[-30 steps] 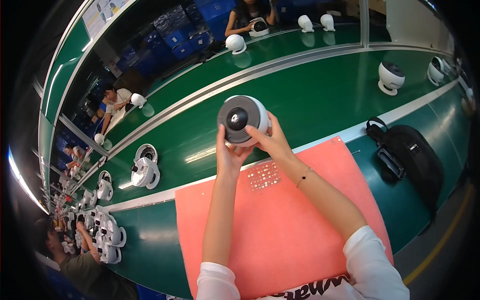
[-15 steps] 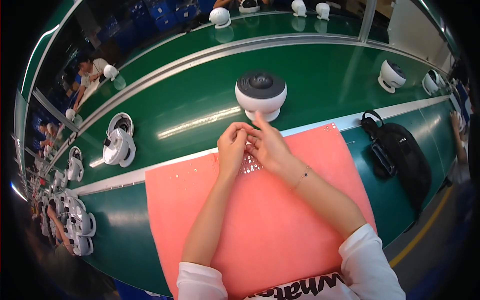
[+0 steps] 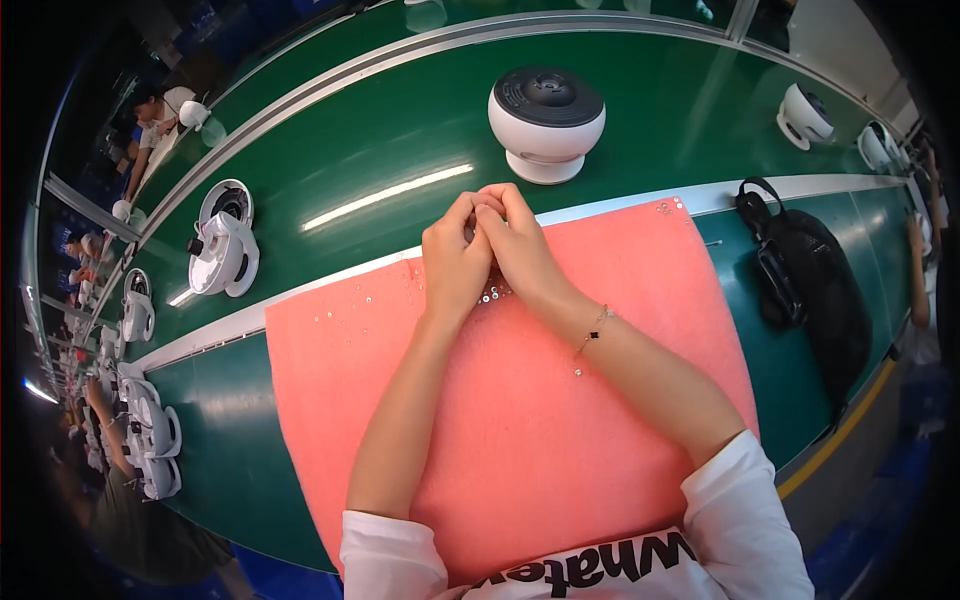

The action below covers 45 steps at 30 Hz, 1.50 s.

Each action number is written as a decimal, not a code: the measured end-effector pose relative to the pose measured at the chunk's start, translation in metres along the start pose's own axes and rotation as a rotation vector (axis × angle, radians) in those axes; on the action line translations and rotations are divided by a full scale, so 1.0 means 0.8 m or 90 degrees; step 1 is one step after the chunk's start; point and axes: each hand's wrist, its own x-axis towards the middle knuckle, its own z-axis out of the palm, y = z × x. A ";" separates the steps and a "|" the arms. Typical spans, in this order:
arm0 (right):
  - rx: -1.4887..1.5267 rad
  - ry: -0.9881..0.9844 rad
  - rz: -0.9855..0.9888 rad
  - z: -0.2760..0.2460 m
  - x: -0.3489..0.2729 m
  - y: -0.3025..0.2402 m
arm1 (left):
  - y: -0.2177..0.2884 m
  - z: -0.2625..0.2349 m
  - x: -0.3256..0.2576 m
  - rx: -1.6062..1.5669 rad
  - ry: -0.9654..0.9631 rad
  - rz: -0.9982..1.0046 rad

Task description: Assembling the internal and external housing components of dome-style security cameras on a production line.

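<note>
Above the far edge of a pink cloth [image 3: 560, 420], my two hands are pressed together. My left hand [image 3: 455, 262] has its fingers curled, and my right hand [image 3: 518, 250] leans against it with fingers bent over. Anything between the fingertips is hidden. Beneath the hands lies a cluster of small shiny round pieces [image 3: 494, 293], partly covered by them. Just beyond the fingers, on a green conveyor belt, stands a white rounded device [image 3: 548, 140] with a dark grey disc on top and a white foot.
A metal rail separates the green belt [image 3: 370, 150] from the cloth. Opened white housings [image 3: 228, 240] stand at left, and more [image 3: 155, 430] crowd the bench. A black bag [image 3: 815, 290] lies right of the cloth. Other white devices [image 3: 805, 115] sit far right. A co-worker [image 3: 160, 120] sits far left.
My view has tilted, so the white device appears higher and larger. My hands have drawn closer together, with the right fingers now folded in against the left hand.
</note>
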 end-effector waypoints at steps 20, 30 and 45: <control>0.018 -0.011 0.044 -0.006 0.002 -0.006 | 0.002 0.003 0.002 0.017 -0.010 -0.014; 0.012 -0.009 0.044 -0.009 0.005 -0.005 | 0.004 0.006 0.005 0.036 -0.011 -0.013; -0.286 -0.142 -0.110 -0.002 -0.018 -0.006 | 0.016 -0.130 0.049 -0.671 0.409 -0.267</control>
